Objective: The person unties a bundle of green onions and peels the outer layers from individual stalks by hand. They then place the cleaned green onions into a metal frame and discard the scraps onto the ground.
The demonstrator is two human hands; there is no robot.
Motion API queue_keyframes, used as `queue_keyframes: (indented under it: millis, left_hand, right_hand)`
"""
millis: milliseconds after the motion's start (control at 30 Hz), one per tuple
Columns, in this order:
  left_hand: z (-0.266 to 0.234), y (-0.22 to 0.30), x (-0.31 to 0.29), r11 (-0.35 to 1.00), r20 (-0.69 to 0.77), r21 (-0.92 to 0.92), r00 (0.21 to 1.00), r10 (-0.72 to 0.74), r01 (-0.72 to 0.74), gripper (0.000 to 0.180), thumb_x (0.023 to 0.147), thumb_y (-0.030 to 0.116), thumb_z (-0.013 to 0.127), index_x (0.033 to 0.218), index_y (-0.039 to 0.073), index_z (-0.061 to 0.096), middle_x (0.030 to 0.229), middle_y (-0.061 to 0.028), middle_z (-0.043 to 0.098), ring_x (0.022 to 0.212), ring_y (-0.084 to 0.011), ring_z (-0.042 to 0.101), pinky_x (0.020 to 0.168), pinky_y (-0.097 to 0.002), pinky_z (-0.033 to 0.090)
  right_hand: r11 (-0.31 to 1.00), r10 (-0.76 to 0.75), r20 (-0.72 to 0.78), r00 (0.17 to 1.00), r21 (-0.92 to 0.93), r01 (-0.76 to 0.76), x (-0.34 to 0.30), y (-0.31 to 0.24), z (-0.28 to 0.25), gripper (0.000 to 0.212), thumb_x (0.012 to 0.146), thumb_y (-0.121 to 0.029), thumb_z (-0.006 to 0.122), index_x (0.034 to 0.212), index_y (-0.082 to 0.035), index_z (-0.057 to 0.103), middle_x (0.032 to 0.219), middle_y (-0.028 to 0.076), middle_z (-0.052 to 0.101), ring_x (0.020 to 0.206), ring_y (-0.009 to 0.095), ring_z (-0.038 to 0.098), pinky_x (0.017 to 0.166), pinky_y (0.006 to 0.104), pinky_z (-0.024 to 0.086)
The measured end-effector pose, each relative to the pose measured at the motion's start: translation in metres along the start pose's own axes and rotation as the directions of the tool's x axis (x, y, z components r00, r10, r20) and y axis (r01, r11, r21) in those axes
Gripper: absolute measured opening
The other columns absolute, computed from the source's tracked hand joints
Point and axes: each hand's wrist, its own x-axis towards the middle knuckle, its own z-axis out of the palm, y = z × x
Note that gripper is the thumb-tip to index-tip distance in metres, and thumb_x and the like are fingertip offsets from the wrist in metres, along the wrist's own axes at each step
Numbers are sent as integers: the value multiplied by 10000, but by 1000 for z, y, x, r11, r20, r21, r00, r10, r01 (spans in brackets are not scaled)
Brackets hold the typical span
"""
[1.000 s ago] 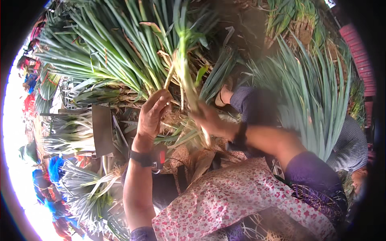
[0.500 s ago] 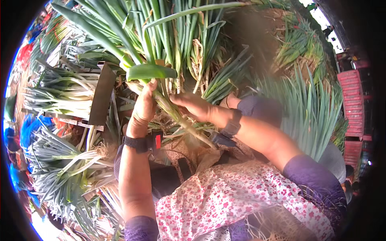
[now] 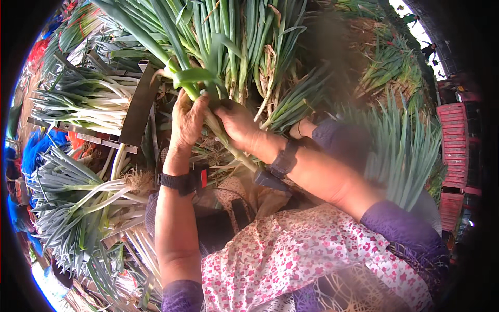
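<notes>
A thick green onion (image 3: 240, 155) slants between my hands, its leaves pointing up and left and its pale lower end pointing down toward my lap. My left hand (image 3: 188, 122) is closed round the stalk, thumb on top. My right hand (image 3: 238, 125) is closed against the stalk's other side, fingers curled at a broad leaf (image 3: 200, 77) that folds over the stalk; the fingertips are partly hidden. Just beyond my hands stands a dense pile of untrimmed green onions (image 3: 234, 57), some with dry brown leaves.
To my left, white-stemmed green onions (image 3: 99, 101) lie against a metal plate (image 3: 139, 106) on a rack. A looser heap (image 3: 73, 203) is nearer. More green onions (image 3: 397, 151) stand at my right, with red slatted panels (image 3: 453, 145) beyond. Flowered cloth (image 3: 291, 249) covers my lap.
My right hand has gone from stretched fingers beside the stalk to curled fingers against it. The folded leaf has changed shape, and the view has shifted slightly.
</notes>
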Motion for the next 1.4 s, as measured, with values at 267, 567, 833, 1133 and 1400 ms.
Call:
queue_keyframes:
  millis: [267, 567, 833, 1133, 1400]
  left_hand:
    - [14, -10, -10, 857, -22, -501, 988, -154, 122, 267, 926, 274, 481, 1052, 43, 527, 885, -63, 589, 760, -172, 581, 694, -293, 458]
    - [-67, 23, 22, 751, -124, -656, 992, -20, -67, 231, 914, 334, 502, 874, 108, 518, 728, 10, 489, 540, -91, 380, 502, -222, 345]
    - [-103, 43, 18, 898, -485, -364, 874, 43, -246, 263, 927, 378, 461, 859, 126, 492, 709, -14, 492, 541, -104, 414, 481, -215, 357]
    - [-29, 25, 20, 621, -122, -783, 983, -141, -8, 295, 910, 338, 454, 1034, 81, 530, 884, -64, 554, 755, -198, 527, 681, -328, 448]
    - [-10, 0, 18, 743, -156, -669, 981, -114, -20, 314, 899, 168, 529, 1196, 97, 456, 1157, -66, 522, 1085, -212, 490, 944, -387, 385]
  right_hand:
    - [660, 260, -151, 954, -693, -290, 9, 44, -52, 216, 859, -154, 508, 817, 55, 543, 676, 137, 554, 567, 217, 567, 479, 357, 455]
    - [-512, 294, 111, 949, -820, 255, -87, 122, -275, 303, 792, -144, 491, 1066, -44, 576, 692, 87, 604, 611, 261, 608, 466, 463, 438]
    - [-403, 354, -251, 901, -910, -95, -72, 60, -393, 316, 742, -188, 654, 985, 15, 640, 973, 204, 634, 977, 269, 605, 749, 380, 485]
    - [713, -253, 328, 910, -573, 405, 23, -64, -43, 411, 845, -130, 609, 1229, -52, 486, 1229, 97, 504, 1089, 187, 520, 968, 299, 419]
    - [541, -248, 436, 865, -679, 497, 48, -65, 18, 312, 799, -150, 643, 1099, -97, 575, 957, 108, 653, 896, 197, 624, 788, 307, 486]
